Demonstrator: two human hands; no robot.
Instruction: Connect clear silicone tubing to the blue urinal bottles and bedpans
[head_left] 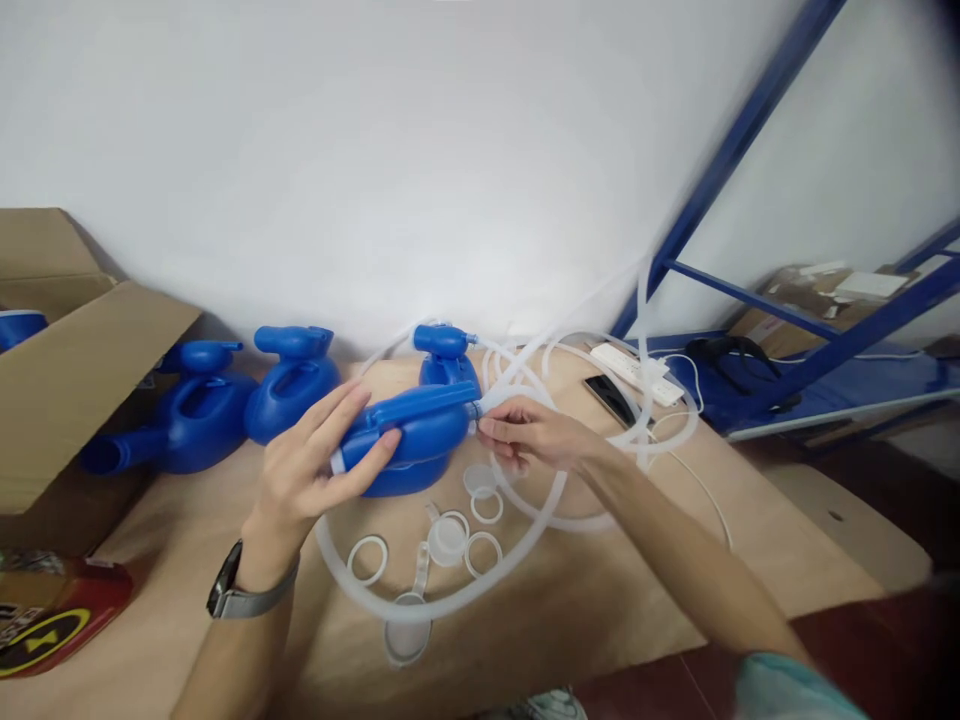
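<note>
A blue plastic bottle [439, 432] lies tilted at the middle of the view, over the table [585, 620]. The left hand [307, 455] grasps it from nine o'clock, thumb on the near side and fingers over the top; a watch [259, 603] with a grey band circles that wrist. At the bottle's three o'clock end, the right hand [536, 432] pinches a small clear fitting [473, 412] between thumb and fingers.

Taking the held bottle as the dial's centre, another blue bottle [442, 342] stands just behind it at twelve. Translucent tubing [450, 607] coils at two to three o'clock and sweeps round through six. Inside that sweep are clear lids [448, 538] and white rings [367, 558], between five and seven; one lid lies partly under the tubing at six.

A phone [609, 400] lies at three, near a white power strip [634, 372]. Two more blue bottles [294, 385] stand toward ten, beside an open cardboard box [97, 370] at nine. A red package [67, 620] sits at eight; a blue metal frame [731, 150] rises at two.
</note>
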